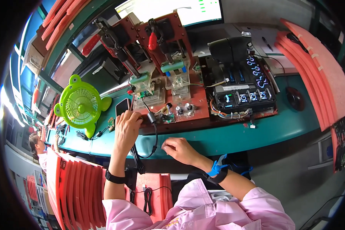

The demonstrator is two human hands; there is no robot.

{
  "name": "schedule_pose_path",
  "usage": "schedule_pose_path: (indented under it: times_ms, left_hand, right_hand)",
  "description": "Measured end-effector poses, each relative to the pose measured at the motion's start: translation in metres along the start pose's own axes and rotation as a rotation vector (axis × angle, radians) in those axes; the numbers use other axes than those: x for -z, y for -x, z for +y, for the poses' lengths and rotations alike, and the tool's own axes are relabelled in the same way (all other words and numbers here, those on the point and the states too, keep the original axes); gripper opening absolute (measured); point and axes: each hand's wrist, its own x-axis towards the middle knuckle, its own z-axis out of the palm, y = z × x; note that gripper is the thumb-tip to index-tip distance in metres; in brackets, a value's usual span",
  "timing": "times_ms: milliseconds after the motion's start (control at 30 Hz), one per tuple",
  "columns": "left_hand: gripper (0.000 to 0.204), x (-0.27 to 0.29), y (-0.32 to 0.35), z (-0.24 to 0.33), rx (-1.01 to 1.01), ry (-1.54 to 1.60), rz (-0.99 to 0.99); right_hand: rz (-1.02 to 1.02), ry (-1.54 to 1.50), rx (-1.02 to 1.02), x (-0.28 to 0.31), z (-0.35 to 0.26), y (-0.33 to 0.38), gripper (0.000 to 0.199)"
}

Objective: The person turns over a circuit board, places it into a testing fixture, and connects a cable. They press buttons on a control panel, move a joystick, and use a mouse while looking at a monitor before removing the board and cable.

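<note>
My left hand [127, 128] is at the front left corner of the red test fixture [188, 103], next to a phone [122, 107]. Its fingers are bent and closed together, and their tips hide whatever they hold. Just right of it, a black cable with a thick cylinder [151, 117] drops over the fixture's front edge and loops to a tied cable bundle [138, 163] below my left wrist. My right hand [180, 150] rests at the front edge of the green table mat [226, 138], fingers curled in with nothing visible in them.
On the fixture stand two toggle clamps, one with a red handle [152, 41], over clear blocks and circuit boards. A green frog-shaped fan [80, 105] is left, a black control unit [243, 96] and mouse [294, 98] right. Red foam trays [76, 191] stack beside me; a co-worker [38, 149] sits far left.
</note>
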Motion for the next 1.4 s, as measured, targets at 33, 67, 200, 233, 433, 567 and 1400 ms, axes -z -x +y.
schedule_pose_path:
  times_ms: [33,67,200,233,433,567,1400]
  left_hand:
    - [0.011,0.000,0.000,-0.003,-0.049,0.004,-0.026]
    - [0.014,0.000,0.000,-0.004,-0.099,0.009,-0.051]
    - [0.021,-0.003,0.002,0.003,-0.141,-0.074,0.051]
    - [0.021,-0.005,0.001,0.004,-0.136,-0.071,0.053]
    - [0.028,-0.005,0.012,0.008,-0.135,-0.148,-0.030]
    - [0.030,0.006,0.010,0.012,-0.055,-0.055,-0.027]
    - [0.038,0.015,0.003,0.008,-0.030,0.296,0.131]
  right_hand:
    - [0.001,-0.006,0.002,0.000,0.000,0.000,0.018]
    - [0.001,-0.012,0.004,0.000,0.000,0.000,0.018]
    - [-0.018,0.001,-0.009,0.001,0.001,-0.002,0.017]
    - [-0.022,0.004,-0.010,0.002,0.001,-0.003,0.017]
    - [-0.020,-0.031,-0.044,-0.001,0.001,0.001,0.015]
    - [-0.025,-0.041,-0.056,-0.004,0.003,0.000,0.015]
    - [0.086,0.187,0.116,-0.027,-0.033,-0.010,0.055]
